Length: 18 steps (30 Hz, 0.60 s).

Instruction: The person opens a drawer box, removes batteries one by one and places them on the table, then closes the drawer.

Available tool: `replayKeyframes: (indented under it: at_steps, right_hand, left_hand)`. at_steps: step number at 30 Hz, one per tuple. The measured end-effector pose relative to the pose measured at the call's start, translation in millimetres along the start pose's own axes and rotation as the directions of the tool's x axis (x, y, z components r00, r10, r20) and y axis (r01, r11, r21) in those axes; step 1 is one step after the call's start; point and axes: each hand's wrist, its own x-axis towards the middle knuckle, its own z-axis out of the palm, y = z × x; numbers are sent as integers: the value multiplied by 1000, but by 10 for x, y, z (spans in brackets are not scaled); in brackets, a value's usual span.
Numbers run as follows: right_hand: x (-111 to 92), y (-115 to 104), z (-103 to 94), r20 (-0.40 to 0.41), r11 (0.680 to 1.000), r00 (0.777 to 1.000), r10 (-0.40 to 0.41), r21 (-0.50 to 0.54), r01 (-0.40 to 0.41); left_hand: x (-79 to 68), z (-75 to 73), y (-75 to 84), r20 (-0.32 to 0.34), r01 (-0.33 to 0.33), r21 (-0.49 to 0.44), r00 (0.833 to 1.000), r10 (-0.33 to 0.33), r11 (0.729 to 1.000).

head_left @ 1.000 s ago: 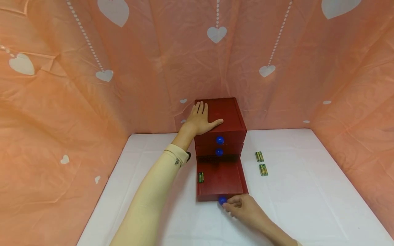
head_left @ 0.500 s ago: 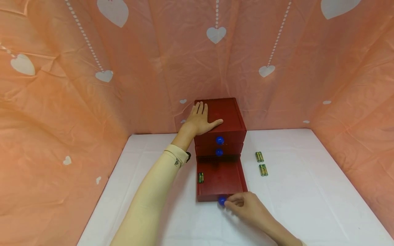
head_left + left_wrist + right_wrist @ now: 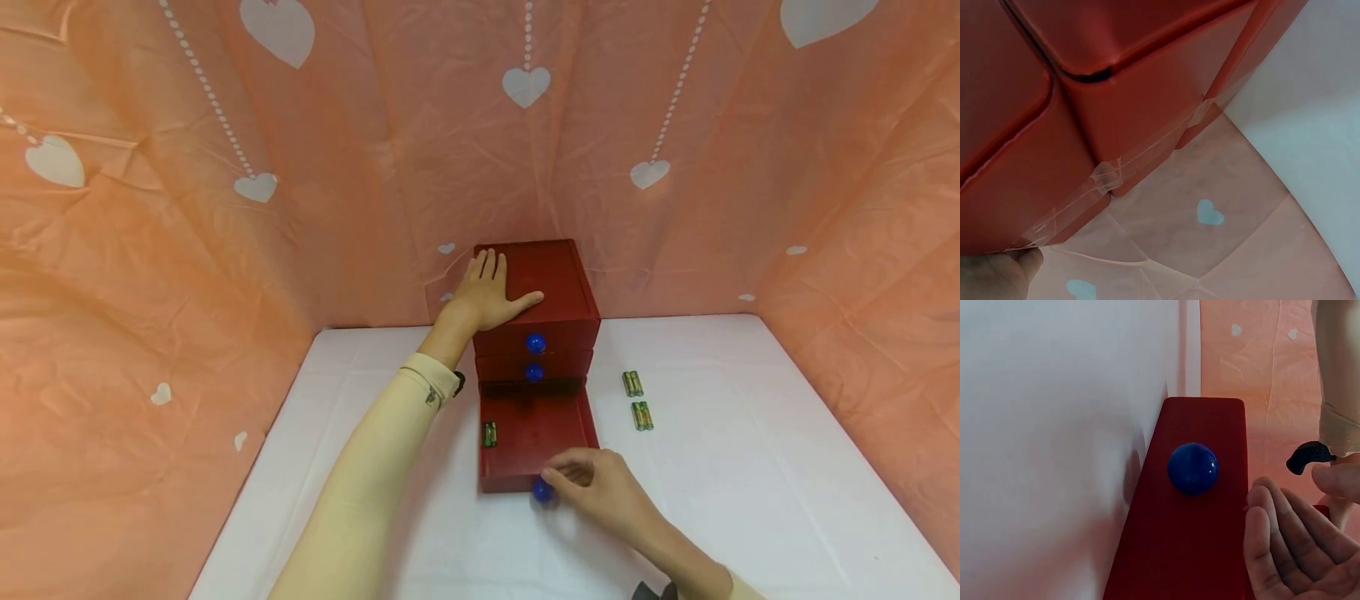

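A dark red drawer cabinet [image 3: 558,279] stands at the table's back. My left hand [image 3: 483,298] rests on its top, fingers straight and thumb spread; part of that hand [image 3: 994,275] shows low in the left wrist view. The bottom drawer [image 3: 547,433] is pulled out, with a pair of green-gold batteries [image 3: 490,434] lying along its left side. Just above the drawer's front edge is my right hand [image 3: 600,492], fingers loosely bent and holding nothing. In the right wrist view it is apart from the blue knob [image 3: 1192,469].
Two more battery pairs lie right of the cabinet, one farther back [image 3: 632,383] and one nearer [image 3: 642,416]. The two upper drawers with blue knobs [image 3: 536,342] are closed. A peach curtain [image 3: 375,167] encloses the white table [image 3: 750,467] at back and sides.
My right hand has let go of the bottom drawer's knob and risen slightly above the drawer front. The left hand and the drawer stay where they were.
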Motion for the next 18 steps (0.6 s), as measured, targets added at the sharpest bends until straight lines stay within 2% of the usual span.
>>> replayKeyframes:
  at_steps: [10,18]
  right_hand:
    - [164,2,-16,-19,999,999,-44,22,44]
    - [317,14,6,-14,999,999,-50,-16,49]
  left_hand:
    - [18,19,-4,5,3,-7,1000,-3,1000]
    - [16,20,-7,-7,1,-6,1000,-1,1000]
